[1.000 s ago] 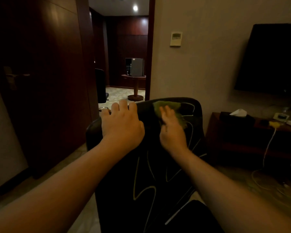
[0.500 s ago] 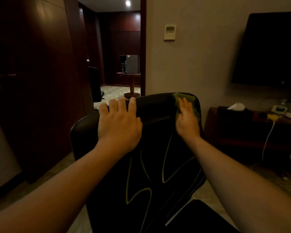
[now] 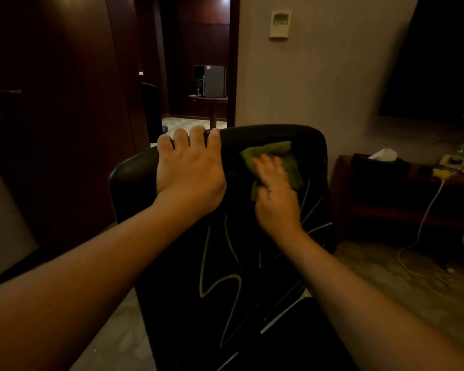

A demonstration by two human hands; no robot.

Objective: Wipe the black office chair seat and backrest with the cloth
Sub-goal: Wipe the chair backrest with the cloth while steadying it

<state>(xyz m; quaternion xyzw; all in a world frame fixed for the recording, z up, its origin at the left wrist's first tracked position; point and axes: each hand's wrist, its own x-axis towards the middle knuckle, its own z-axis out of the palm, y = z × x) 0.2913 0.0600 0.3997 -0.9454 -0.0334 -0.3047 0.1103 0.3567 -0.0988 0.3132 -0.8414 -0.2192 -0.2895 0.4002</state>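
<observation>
The black office chair's backrest [image 3: 225,263] with pale yellow stitched lines stands in front of me, facing me. My left hand [image 3: 189,167] grips its top edge, fingers hooked over the rim. My right hand [image 3: 275,194] presses a green cloth [image 3: 271,153] flat against the upper right of the backrest, just under the rim. A corner of the black seat [image 3: 306,344] shows at the bottom, mostly hidden by my right forearm.
A dark wooden door and panelling [image 3: 51,116] stand at left, with an open doorway [image 3: 196,76] behind the chair. A low dark cabinet [image 3: 402,194] with a tissue box [image 3: 381,156] is at right, and yellow and white cables [image 3: 418,236] trail on the floor.
My right hand with the cloth has slid down and left from the backrest's top right corner onto its front face. My left hand keeps its grip on the top edge.
</observation>
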